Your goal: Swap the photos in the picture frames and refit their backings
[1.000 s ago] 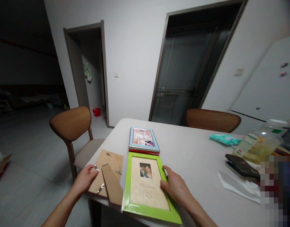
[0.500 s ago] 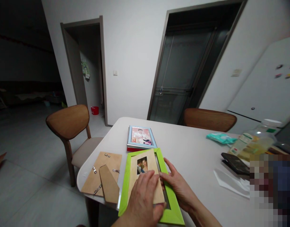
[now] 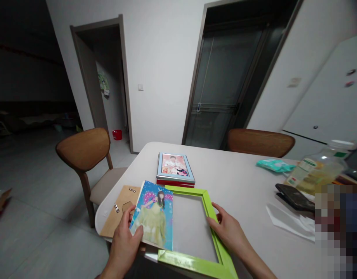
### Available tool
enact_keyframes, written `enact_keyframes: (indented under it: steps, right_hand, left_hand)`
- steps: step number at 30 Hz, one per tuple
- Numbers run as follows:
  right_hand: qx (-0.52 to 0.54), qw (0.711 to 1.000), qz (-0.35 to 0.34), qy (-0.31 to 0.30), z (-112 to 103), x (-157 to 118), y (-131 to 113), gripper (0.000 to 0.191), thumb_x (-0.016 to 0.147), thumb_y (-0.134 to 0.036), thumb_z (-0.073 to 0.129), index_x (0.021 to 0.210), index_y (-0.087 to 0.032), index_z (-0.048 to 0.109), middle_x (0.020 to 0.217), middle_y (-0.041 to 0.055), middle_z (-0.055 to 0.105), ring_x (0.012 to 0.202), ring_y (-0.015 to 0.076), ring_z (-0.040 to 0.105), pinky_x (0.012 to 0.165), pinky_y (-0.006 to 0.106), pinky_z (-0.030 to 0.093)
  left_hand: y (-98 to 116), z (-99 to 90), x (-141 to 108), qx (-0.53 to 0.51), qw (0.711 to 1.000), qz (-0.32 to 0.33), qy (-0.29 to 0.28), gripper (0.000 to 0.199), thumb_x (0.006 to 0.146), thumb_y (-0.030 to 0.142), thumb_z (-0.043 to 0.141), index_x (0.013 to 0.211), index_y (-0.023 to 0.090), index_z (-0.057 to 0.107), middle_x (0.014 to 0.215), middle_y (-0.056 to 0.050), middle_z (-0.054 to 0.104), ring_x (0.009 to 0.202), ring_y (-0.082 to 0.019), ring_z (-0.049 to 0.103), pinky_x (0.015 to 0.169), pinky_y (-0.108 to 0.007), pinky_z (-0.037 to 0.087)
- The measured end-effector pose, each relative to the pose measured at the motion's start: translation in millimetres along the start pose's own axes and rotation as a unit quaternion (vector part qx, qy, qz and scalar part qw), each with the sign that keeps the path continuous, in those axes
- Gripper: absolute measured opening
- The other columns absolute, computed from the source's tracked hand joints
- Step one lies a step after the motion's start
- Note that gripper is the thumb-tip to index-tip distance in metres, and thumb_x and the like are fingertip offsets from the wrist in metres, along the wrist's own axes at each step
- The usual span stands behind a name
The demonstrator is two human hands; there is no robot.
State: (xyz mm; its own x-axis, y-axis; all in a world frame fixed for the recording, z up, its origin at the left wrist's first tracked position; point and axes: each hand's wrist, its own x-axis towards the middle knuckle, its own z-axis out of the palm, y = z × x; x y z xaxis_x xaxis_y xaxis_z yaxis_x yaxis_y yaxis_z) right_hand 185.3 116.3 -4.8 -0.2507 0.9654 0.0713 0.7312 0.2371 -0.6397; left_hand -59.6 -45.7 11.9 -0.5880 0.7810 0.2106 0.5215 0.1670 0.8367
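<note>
My left hand [image 3: 126, 242] is closed on the left edge of a photo [image 3: 153, 217], thumb on its face, showing a person in a pale yellow dress against blue. The photo is held over the left part of a bright green picture frame [image 3: 193, 262]. My right hand [image 3: 228, 228] grips the frame's right side between thumb and fingers. Through the frame's opening the white tabletop shows. Partly under the photo and my left hand lies a brown backing board [image 3: 107, 225] with metal clips.
Behind the green frame a light blue picture frame [image 3: 190, 168] tops a small stack. On the right are a teal packet [image 3: 274, 165], a large clear bottle [image 3: 315, 174], a dark wallet-like item [image 3: 295, 198] and white paper [image 3: 286, 223]. Wooden chairs [image 3: 84, 149] stand by the white table [image 3: 225, 174].
The wooden panel with a small picture no longer shows; the blue-backed photo is now visible in my left hand, which has moved left. The opening of the green frame is uncovered.
</note>
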Motion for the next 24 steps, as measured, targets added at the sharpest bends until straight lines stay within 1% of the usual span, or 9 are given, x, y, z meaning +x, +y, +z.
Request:
enact_keyframes:
  steps: [4,7,9,11,13,16,18,21,24]
  right_hand:
    - [-0.074,0.997,-0.017,-0.003,-0.3,-1.2,-2.1,0.053,0.071,-0.033,0.04,0.118,-0.008,0.042,0.078,0.0063,0.061,0.068,0.0191,0.056,0.066,0.029,0.039]
    - [-0.104,0.994,-0.024,-0.009,-0.9,-2.0,-4.1,0.052,0.073,-0.032,0.039,0.119,-0.007,0.041,0.086,0.009,0.061,0.074,0.0202,0.056,0.07,0.029,0.039]
    - [-0.116,0.993,-0.026,-0.012,-1.5,-2.2,-4.5,0.052,0.073,-0.032,0.038,0.119,-0.007,0.04,0.087,0.0097,0.061,0.077,0.0203,0.056,0.072,0.029,0.04]
    - [-0.132,0.991,-0.03,-0.012,-2.4,-2.0,-4.0,0.05,0.074,-0.032,0.039,0.117,-0.008,0.043,0.089,0.0106,0.06,0.079,0.0208,0.056,0.073,0.03,0.04]
    - [-0.15,0.988,-0.046,0.002,-2.9,-1.4,-3.5,0.046,0.073,-0.032,0.04,0.112,-0.009,0.048,0.093,0.0115,0.058,0.081,0.0213,0.055,0.074,0.032,0.04]
    - [-0.147,0.982,-0.109,0.049,0.1,-0.8,-5.5,0.04,0.073,-0.031,0.042,0.105,-0.01,0.053,0.099,0.0124,0.056,0.09,0.0223,0.052,0.081,0.034,0.039]
    - [-0.118,0.978,-0.156,0.069,5.4,-1.9,-10.0,0.037,0.072,-0.03,0.044,0.101,-0.01,0.056,0.1,0.013,0.056,0.095,0.0229,0.049,0.086,0.036,0.037]
    - [-0.046,0.976,-0.2,0.067,14.2,-7.1,-22.2,0.034,0.07,-0.028,0.047,0.098,-0.013,0.058,0.099,0.0119,0.057,0.095,0.0225,0.05,0.086,0.037,0.038]
    - [0.05,0.977,-0.204,0.038,17.0,-15.7,-40.2,0.03,0.07,-0.028,0.049,0.096,-0.016,0.059,0.099,0.0098,0.058,0.092,0.0213,0.052,0.083,0.036,0.04]
  left_hand:
    - [-7.2,-1.3,-4.1,0.158,0.985,0.045,-0.049,0.045,0.07,0.024,0.043,0.115,0.014,0.04,0.103,-0.009,0.057,0.095,-0.025,0.054,0.078,-0.036,0.043]
    - [-8.0,-1.8,-4.9,0.254,0.961,0.092,-0.055,0.04,0.071,0.025,0.043,0.11,0.014,0.047,0.102,-0.011,0.057,0.098,-0.026,0.051,0.081,-0.038,0.041]
    - [-8.0,-1.8,-6.5,0.286,0.949,0.115,-0.06,0.038,0.072,0.025,0.044,0.108,0.014,0.049,0.103,-0.012,0.056,0.1,-0.027,0.049,0.083,-0.04,0.04]
    - [-7.3,-1.2,-9.8,0.291,0.942,0.147,-0.079,0.041,0.07,0.024,0.047,0.11,0.016,0.049,0.111,-0.013,0.053,0.105,-0.028,0.045,0.088,-0.042,0.037]
    - [-4.8,0.8,-14.4,0.28,0.934,0.186,-0.118,0.049,0.067,0.022,0.05,0.115,0.019,0.046,0.123,-0.011,0.044,0.113,-0.027,0.039,0.094,-0.043,0.032]
    - [1.9,7.9,-20.2,0.279,0.915,0.229,-0.179,0.06,0.061,0.013,0.051,0.12,0.02,0.041,0.133,-0.009,0.034,0.12,-0.027,0.031,0.098,-0.045,0.027]
    - [5.6,15.7,-21.3,0.296,0.903,0.241,-0.199,0.063,0.058,0.007,0.048,0.119,0.019,0.041,0.132,-0.009,0.034,0.12,-0.027,0.03,0.097,-0.048,0.027]
    - [3.9,26.8,-16.9,0.317,0.888,0.271,-0.195,0.061,0.058,0.0,0.043,0.116,0.018,0.045,0.127,-0.01,0.042,0.117,-0.026,0.036,0.095,-0.048,0.031]
    - [-0.3,25.8,-6.0,0.275,0.896,0.323,-0.135,0.053,0.067,-0.001,0.036,0.114,0.019,0.047,0.121,-0.008,0.049,0.112,-0.022,0.043,0.092,-0.042,0.037]
